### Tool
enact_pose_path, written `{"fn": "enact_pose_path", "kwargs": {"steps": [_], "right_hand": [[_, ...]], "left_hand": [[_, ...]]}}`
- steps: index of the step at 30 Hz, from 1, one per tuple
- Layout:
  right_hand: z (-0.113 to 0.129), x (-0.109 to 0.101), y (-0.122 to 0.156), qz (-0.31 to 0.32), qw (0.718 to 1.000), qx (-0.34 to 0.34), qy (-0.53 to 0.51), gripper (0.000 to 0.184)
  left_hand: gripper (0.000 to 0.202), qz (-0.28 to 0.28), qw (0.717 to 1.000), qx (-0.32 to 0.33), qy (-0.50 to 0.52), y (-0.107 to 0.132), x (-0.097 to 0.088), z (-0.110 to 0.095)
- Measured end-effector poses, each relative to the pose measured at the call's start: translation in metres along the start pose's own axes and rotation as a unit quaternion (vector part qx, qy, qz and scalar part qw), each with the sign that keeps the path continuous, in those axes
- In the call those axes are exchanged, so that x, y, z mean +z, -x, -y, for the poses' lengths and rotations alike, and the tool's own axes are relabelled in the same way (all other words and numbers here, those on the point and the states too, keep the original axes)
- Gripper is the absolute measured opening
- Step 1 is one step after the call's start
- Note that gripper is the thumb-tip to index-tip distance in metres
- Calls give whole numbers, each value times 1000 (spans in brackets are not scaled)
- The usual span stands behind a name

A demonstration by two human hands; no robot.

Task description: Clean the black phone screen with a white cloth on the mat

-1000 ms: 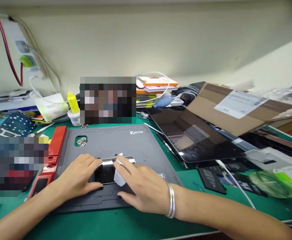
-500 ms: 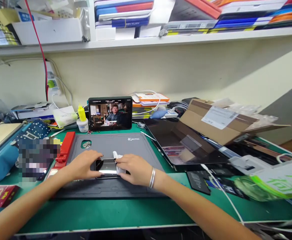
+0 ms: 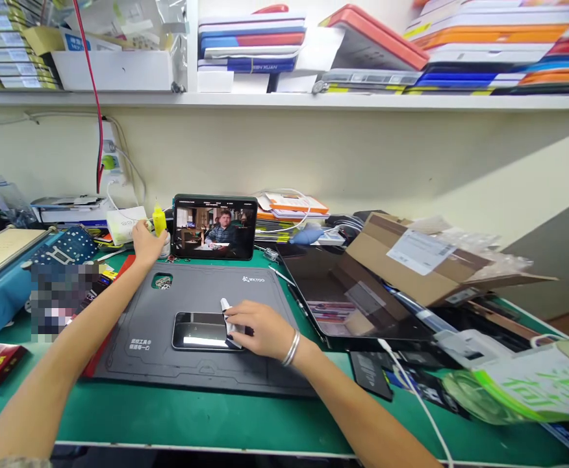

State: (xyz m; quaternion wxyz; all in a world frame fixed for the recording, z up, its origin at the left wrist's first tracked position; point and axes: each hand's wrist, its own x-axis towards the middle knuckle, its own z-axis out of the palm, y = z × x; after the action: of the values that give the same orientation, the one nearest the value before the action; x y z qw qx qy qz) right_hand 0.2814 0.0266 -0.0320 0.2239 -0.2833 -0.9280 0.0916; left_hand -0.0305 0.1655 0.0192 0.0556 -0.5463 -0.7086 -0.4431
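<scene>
The green tabletop [image 3: 206, 416] lies closest, and both forearms cross it. A grey work mat [image 3: 265, 305] sits on it. The right hand [image 3: 258, 330], with a silver bangle [image 3: 291, 348] at the wrist, rests low on the middle of the mat. Its fingers are drawn narrow and pinch a small white wipe [image 3: 226, 309], whose tip sticks up above the knuckles. The wipe meets the right end of a dark phone [image 3: 197, 330]. The phone lies flat and screen-up on the mat, just left of this hand and touching its fingertips, with a bright strip of light on the glass.

To the right of the right hand, off the mat, a large dark panel [image 3: 353, 292] lies flat. A white cable [image 3: 414, 383] crosses the tabletop on the near side of it, and an open cardboard box [image 3: 411, 266] stands just beyond.

Farther out, the left arm stretches past the mat's far left corner. The left hand [image 3: 144, 242] is curled against a yellow-topped bottle [image 3: 158, 220], and the yellow tip shows above the fingers. I cannot tell whether the hand grips the bottle or only touches it. Well to the left of that arm stands a blue machine [image 3: 2, 286].

Just right of the left hand, a tablet [image 3: 215, 226] is propped upright with a video on its screen. High above both hands, a wall shelf [image 3: 314, 101] carries stacked flat boxes.
</scene>
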Motion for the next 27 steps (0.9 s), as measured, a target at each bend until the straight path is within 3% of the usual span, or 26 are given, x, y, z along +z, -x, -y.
{"fn": "enact_pose_path", "kwargs": {"steps": [8,14,21,27], "right_hand": [[2,1,-2,-16,1000,1,-12,6],[-2,4,-1,-26,999,6,-32,9],[-9,5,1,-36,998,13,-45,11],[-13,4,3,-34,998,13,-51,14]], "left_hand": [[35,35,998,34,-28,-10,14,23],[37,13,989,140,-35,4,4,16],[27,109,930,351,-15,27,-12,-7],[31,183,866,465,9,38,-12,-23]]}}
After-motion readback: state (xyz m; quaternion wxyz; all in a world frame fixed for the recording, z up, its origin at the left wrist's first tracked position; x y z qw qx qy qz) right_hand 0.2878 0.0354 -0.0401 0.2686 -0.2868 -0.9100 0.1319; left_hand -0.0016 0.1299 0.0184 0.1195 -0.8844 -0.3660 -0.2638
